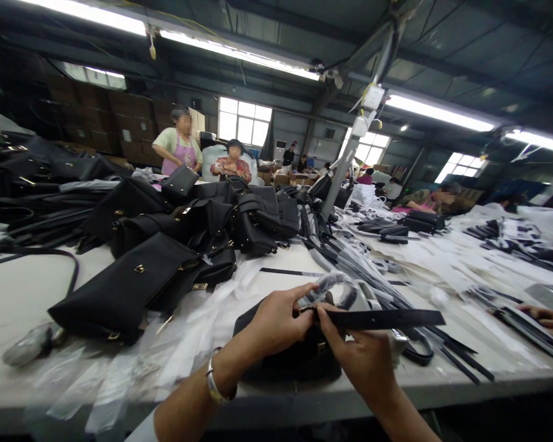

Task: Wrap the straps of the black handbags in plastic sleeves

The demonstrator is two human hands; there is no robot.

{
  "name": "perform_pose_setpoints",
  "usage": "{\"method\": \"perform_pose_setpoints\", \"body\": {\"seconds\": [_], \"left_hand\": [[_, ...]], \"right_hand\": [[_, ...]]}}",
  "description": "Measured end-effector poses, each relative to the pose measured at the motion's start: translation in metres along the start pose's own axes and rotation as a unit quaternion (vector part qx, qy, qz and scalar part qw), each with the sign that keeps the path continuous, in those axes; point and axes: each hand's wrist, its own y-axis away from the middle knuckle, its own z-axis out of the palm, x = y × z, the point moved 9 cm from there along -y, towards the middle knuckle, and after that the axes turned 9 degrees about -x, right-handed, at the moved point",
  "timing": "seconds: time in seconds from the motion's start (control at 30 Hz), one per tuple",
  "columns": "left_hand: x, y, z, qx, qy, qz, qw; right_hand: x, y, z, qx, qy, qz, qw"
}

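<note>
A black handbag (299, 362) rests at the table's front edge, partly covered by my hands. My right hand (364, 356) pinches a flat black strap (396, 318) with small punched holes, whose free end points right. At the strap's other end my left hand (281, 316) is closed, fingertips meeting those of my right hand over the bag; a bit of metal shows there, but its shape is hidden. Just behind my hands lies a loop wrapped in clear plastic (343, 291), apparently a bag handle.
Black bags (133, 282) are heaped on the left of the white table (9, 307). Clear plastic sleeves (115, 380) lie in front of them. Bundled straps (364, 276) run behind my hands. A co-worker's hand (546, 319) is at far right. Other people (179, 147) work across the table.
</note>
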Motion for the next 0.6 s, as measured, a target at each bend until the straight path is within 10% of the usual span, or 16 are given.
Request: {"method": "perform_pose_setpoints", "body": {"seconds": [0.27,0.43,0.6], "left_hand": [[0.005,0.012,-0.006,-0.050,0.066,0.041,0.996],[-0.003,0.019,-0.022,0.003,0.141,0.054,0.989],[-0.008,0.022,-0.026,0.027,0.149,0.073,0.986]], "right_hand": [[0.030,-0.017,-0.005,-0.079,-0.217,0.131,0.964],[0.055,-0.032,-0.045,0.010,-0.487,0.190,0.852],[0.059,-0.050,-0.097,0.088,-0.534,0.102,0.835]]}}
